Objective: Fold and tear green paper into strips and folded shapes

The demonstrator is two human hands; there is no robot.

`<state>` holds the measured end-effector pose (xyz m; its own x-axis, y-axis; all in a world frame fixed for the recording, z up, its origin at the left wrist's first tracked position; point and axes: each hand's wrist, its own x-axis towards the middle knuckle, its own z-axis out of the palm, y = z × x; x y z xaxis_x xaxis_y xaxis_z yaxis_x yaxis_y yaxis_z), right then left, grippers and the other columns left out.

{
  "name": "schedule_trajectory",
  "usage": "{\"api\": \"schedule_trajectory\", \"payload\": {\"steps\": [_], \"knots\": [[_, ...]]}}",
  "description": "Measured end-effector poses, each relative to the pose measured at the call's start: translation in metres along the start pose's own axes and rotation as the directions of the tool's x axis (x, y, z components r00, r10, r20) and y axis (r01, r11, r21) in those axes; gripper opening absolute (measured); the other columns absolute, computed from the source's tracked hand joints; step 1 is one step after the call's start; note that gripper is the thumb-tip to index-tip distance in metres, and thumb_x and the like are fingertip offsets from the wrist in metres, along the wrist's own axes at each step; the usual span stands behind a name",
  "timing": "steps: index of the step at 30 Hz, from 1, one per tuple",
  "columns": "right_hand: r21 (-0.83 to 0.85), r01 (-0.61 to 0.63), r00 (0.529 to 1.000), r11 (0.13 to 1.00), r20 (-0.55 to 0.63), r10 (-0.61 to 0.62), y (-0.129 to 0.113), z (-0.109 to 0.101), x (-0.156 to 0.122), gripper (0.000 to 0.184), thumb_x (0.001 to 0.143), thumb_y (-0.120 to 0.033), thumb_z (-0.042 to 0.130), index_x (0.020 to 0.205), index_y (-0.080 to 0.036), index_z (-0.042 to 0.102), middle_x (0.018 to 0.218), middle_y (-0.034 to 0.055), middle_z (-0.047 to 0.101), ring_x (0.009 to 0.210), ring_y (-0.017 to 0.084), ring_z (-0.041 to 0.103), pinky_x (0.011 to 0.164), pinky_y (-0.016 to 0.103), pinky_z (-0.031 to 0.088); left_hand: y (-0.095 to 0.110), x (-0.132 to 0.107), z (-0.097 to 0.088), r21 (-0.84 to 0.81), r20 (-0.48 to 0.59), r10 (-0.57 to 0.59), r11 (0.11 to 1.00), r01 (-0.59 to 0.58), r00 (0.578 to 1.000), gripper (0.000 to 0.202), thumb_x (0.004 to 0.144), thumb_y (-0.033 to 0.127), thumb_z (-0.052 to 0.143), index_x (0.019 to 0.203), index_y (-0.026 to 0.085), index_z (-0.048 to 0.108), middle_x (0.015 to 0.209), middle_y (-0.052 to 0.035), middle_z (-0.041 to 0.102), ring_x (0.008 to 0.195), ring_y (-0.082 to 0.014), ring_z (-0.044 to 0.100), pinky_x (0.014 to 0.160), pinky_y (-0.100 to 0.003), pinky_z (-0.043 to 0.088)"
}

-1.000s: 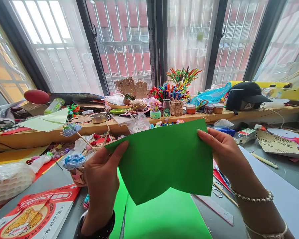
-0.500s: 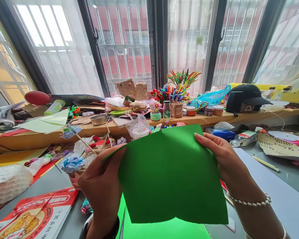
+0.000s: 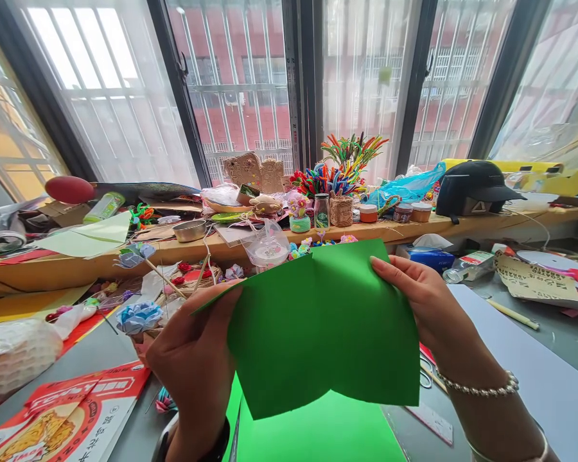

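A dark green sheet of paper (image 3: 318, 333) with a centre crease and a curved lower edge is held up between my hands. My left hand (image 3: 197, 346) pinches its left side, the fingertips partly hidden behind it. At the upper right edge, my right hand (image 3: 419, 295) grips the sheet with the thumb in front and the fingers behind. Below lies brighter green paper (image 3: 318, 430) on the desk, partly covered by the raised sheet. The handles of a pair of scissors (image 3: 426, 375) show beside the sheet's lower right.
Left of me are a red and white food bag (image 3: 62, 410) and a blue paper flower (image 3: 139, 317). A large white sheet (image 3: 515, 378) lies right. Behind, a wooden ledge (image 3: 404, 228) carries pipe cleaners (image 3: 327, 179), jars and a black cap (image 3: 476, 189).
The lower edge of the green sheet has risen and its lower right corner has shifted left, uncovering the scissors handles. Both hands keep their hold.
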<state>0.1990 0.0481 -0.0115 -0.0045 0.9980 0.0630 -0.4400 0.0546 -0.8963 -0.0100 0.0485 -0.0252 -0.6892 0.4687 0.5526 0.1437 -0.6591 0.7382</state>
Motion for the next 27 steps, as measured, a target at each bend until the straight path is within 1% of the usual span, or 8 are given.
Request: {"api": "schedule_trajectory", "payload": {"steps": [7, 10, 14, 16, 18, 20, 22, 27], "knots": [[-0.006, -0.017, 1.0, 1.0, -0.003, 0.017, 0.002, -0.001, 0.002, 0.008, 0.071, -0.024, 0.063, 0.077, -0.019, 0.066, 0.061, 0.0001, 0.069, 0.05, 0.012, 0.062, 0.045, 0.018, 0.051, 0.0, 0.0, -0.002, 0.012, 0.018, 0.016, 1.0, -0.016, 1.0, 0.009, 0.057, 0.021, 0.072, 0.064, 0.026, 0.069, 0.062, 0.0075, 0.068, 0.059, -0.0092, 0.058, 0.058, -0.018, 0.048], [-0.022, 0.045, 0.999, 0.999, 0.008, -0.045, 0.003, -0.004, 0.004, 0.011, 0.07, -0.027, 0.064, 0.079, -0.021, 0.067, 0.064, -0.0003, 0.069, 0.052, 0.012, 0.063, 0.048, 0.017, 0.052, 0.0, 0.001, -0.002, 0.058, 0.004, -0.067, 0.996, 0.067, 0.998, 0.011, 0.056, 0.024, 0.073, 0.066, 0.025, 0.069, 0.061, 0.0069, 0.067, 0.057, -0.0094, 0.058, 0.054, -0.017, 0.048], [-0.108, 0.149, 0.982, 0.983, 0.136, -0.134, 0.003, -0.008, 0.005, 0.018, 0.068, -0.028, 0.066, 0.085, -0.023, 0.068, 0.077, 0.0001, 0.07, 0.066, 0.013, 0.064, 0.06, 0.019, 0.052, 0.002, 0.005, 0.0, 0.016, -0.011, -0.155, 0.988, 0.155, 0.988, 0.015, 0.056, 0.028, 0.073, 0.069, 0.023, 0.068, 0.062, 0.0067, 0.067, 0.053, -0.0073, 0.056, 0.051, -0.015, 0.048], [-0.156, 0.193, 0.975, 0.969, 0.146, -0.17, 0.003, -0.009, 0.004, 0.019, 0.067, -0.026, 0.067, 0.086, -0.023, 0.068, 0.08, -0.0004, 0.07, 0.073, 0.015, 0.064, 0.065, 0.021, 0.051, 0.004, 0.008, 0.001, -0.024, 0.039, -0.191, 0.981, 0.192, 0.981, 0.016, 0.056, 0.029, 0.073, 0.069, 0.022, 0.068, 0.062, 0.0062, 0.067, 0.053, -0.008, 0.057, 0.052, -0.016, 0.05], [-0.188, 0.219, 0.974, 0.958, 0.107, -0.201, 0.002, -0.009, 0.003, 0.02, 0.068, -0.026, 0.066, 0.087, -0.025, 0.067, 0.082, -0.0011, 0.07, 0.077, 0.016, 0.063, 0.067, 0.022, 0.051, 0.004, 0.009, 0.002, -0.048, 0.149, -0.246, 0.966, 0.255, 0.958, 0.019, 0.054, 0.029, 0.074, 0.07, 0.021, 0.068, 0.062, 0.0047, 0.067, 0.054, -0.0108, 0.06, 0.053, -0.02, 0.052], [-0.206, 0.218, 0.976, 0.954, 0.078, -0.206, 0.002, -0.008, 0.002, 0.019, 0.069, -0.027, 0.065, 0.088, -0.025, 0.067, 0.082, -0.0017, 0.07, 0.077, 0.016, 0.063, 0.067, 0.022, 0.051, 0.001, 0.009, 0.003, -0.024, 0.275, -0.291, 0.951, 0.309, 0.916, 0.022, 0.051, 0.027, 0.075, 0.071, 0.021, 0.068, 0.063, 0.0033, 0.068, 0.056, -0.0134, 0.062, 0.053, -0.022, 0.053], [-0.214, 0.196, 0.981, 0.957, 0.058, -0.187, 0.001, -0.007, 0.001, 0.02, 0.07, -0.028, 0.064, 0.09, -0.026, 0.066, 0.081, -0.002, 0.07, 0.073, 0.016, 0.064, 0.063, 0.022, 0.052, -0.004, 0.007, 0.002, 0.035, 0.317, -0.306, 0.95, 0.311, 0.897, 0.022, 0.051, 0.026, 0.075, 0.072, 0.02, 0.069, 0.063, 0.0025, 0.069, 0.057, -0.0146, 0.062, 0.052, -0.022, 0.053], [-0.27, 0.17, 0.983, 0.948, -0.027, -0.184, 0.0, -0.006, -0.001, 0.026, 0.071, -0.035, 0.061, 0.094, -0.024, 0.063, 0.075, -0.0009, 0.07, 0.059, 0.017, 0.064, 0.048, 0.023, 0.051, -0.005, 0.003, 0.0, 0.13, 0.197, -0.233, 0.969, 0.21, 0.952, 0.019, 0.052, 0.028, 0.074, 0.07, 0.022, 0.07, 0.06, 0.0047, 0.068, 0.055, -0.0123, 0.06, 0.051, -0.019, 0.05]]}}
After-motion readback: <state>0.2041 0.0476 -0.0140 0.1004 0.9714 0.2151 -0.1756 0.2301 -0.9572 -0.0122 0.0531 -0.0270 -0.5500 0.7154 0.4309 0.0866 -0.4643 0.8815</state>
